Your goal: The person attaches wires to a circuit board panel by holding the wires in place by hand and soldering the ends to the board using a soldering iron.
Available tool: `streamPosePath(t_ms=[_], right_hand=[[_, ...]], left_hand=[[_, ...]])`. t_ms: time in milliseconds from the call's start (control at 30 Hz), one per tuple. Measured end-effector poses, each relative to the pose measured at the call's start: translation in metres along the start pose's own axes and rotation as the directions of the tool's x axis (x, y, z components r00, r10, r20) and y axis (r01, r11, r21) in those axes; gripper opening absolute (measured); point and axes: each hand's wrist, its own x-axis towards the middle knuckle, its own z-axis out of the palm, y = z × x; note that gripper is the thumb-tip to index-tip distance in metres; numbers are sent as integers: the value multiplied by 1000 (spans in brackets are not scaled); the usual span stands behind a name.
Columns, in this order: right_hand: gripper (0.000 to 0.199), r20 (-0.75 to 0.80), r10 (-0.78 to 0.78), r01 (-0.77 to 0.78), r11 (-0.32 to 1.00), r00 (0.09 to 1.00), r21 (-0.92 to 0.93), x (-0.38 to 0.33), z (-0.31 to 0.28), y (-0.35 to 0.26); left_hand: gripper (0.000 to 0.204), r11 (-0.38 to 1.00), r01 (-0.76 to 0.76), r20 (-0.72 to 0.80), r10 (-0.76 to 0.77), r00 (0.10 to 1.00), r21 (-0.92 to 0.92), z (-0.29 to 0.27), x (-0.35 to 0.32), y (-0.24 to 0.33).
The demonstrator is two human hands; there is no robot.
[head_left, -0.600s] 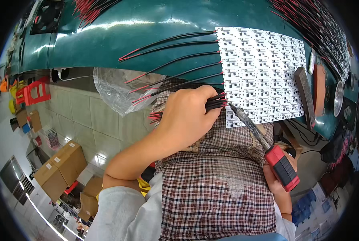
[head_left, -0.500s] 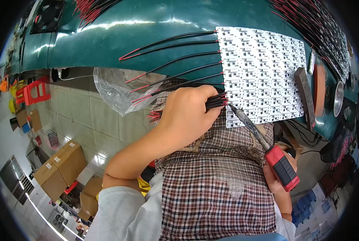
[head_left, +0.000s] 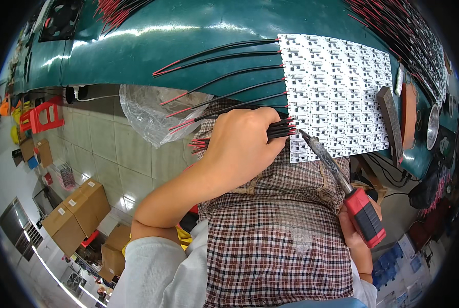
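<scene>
A white circuit board panel (head_left: 337,97) with rows of small components lies at the near edge of the green bench, its lower corner overhanging my lap. Several black wires (head_left: 229,70) with red tips trail leftward from its left edge. My left hand (head_left: 242,146) is closed round a bundle of black wires (head_left: 280,129), red ends pointing at the panel's left edge. In my right hand (head_left: 353,226) is a soldering iron (head_left: 363,210) with a red and black handle. Its tip stands by the panel's left edge, just right of the wire ends; contact cannot be made out.
A dark bar (head_left: 390,120) lies against the panel's right edge, beside a brown block (head_left: 408,115) and a metal bowl (head_left: 433,127). Wire bundles (head_left: 119,13) and a black fan (head_left: 60,20) sit farther back. A clear plastic bag (head_left: 152,115) hangs below the bench edge.
My left hand and its wire bundle have shifted slightly right. The soldering iron has moved slightly right and its tip a little up. The panel has shifted only barely.
</scene>
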Motion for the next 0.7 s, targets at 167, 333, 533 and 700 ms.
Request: streamPosePath(t_ms=[167,333,533,700], right_hand=[[28,19,50,-50,998,999,38,-5,-1,1],[27,-46,-1,-1,999,999,-35,-5,0,-1],[27,-115,87,-83,996,989,39,-25,7,5],[27,-109,17,-17,1000,994,1,-17,-4,-3]], left_hand=[[21,998,-50,-28,51,998,25,3,-1,-3],[21,991,31,14,-30,999,-129,0,-4,-7],[8,988,120,9,-120,993,-94,-10,-9,-2],[20,988,-108,-263,135,955,113,-26,-21,21]])
